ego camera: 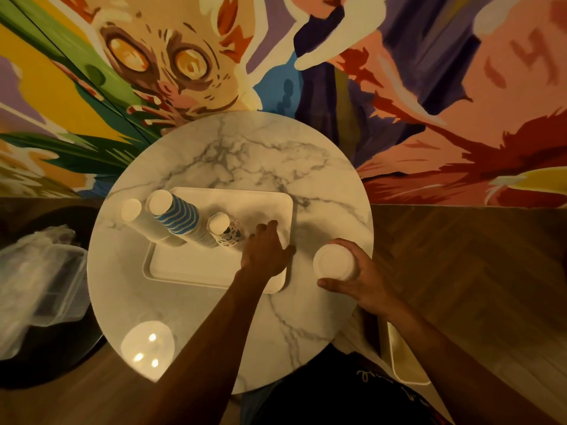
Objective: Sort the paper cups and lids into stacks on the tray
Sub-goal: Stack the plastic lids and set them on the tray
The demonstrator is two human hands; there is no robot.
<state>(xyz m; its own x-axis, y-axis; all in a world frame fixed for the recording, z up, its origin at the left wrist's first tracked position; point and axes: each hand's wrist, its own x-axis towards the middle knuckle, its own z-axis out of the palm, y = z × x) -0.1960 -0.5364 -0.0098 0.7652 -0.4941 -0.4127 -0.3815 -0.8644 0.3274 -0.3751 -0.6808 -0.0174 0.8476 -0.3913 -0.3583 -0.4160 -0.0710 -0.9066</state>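
Note:
A white rectangular tray (196,268) lies on a round marble table (233,154). Three upside-down stacks stand along its left side: plain white cups (138,222), blue-and-white striped cups (181,217), and a short patterned stack (225,230). My left hand (265,250) rests flat on the tray's right part, fingers spread, just right of the patterned stack, holding nothing. My right hand (362,277) grips a white cup stack (334,260) from the side, base up, above the table's right edge, off the tray.
A dark round seat with clear plastic bags (40,280) sits left of the table. A second white tray (405,360) leans low at the right, by my leg. A painted mural wall rises behind the table. The floor is wood.

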